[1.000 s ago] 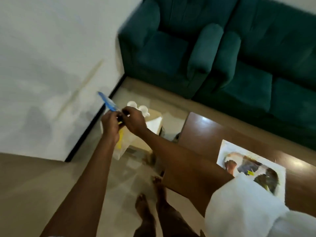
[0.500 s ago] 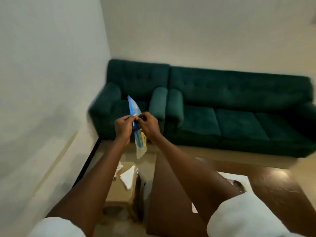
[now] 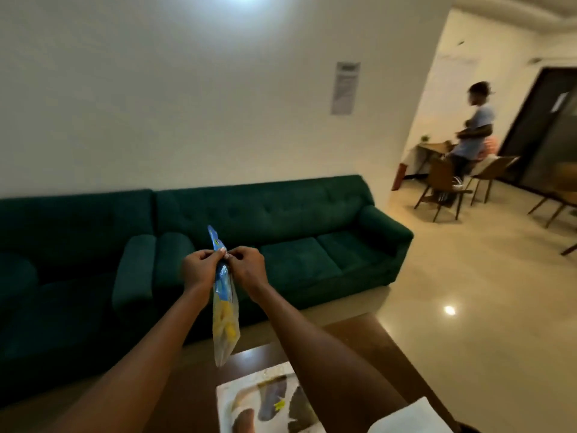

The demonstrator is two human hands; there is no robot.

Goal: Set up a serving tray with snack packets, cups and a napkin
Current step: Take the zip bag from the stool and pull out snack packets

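Note:
A snack packet (image 3: 225,310), blue at the top and clear with yellow pieces below, hangs upright in front of me. My left hand (image 3: 198,270) pinches its upper part from the left and my right hand (image 3: 248,270) pinches it from the right, fingertips almost meeting. Below the packet, on the dark wooden table (image 3: 368,342), lies a flat white tray (image 3: 246,398) printed with a picture; my right forearm covers part of it. No cups or napkin show in this view.
A dark green sofa (image 3: 281,245) and a matching armchair (image 3: 62,292) stand against the white wall behind the table. At the far right a person (image 3: 471,132) stands among wooden chairs (image 3: 443,185) on the glossy tiled floor.
My view has swung up and to the right, from the floor box by the wall to the sofa and room. Both hands kept hold of the packet and carried it over the table.

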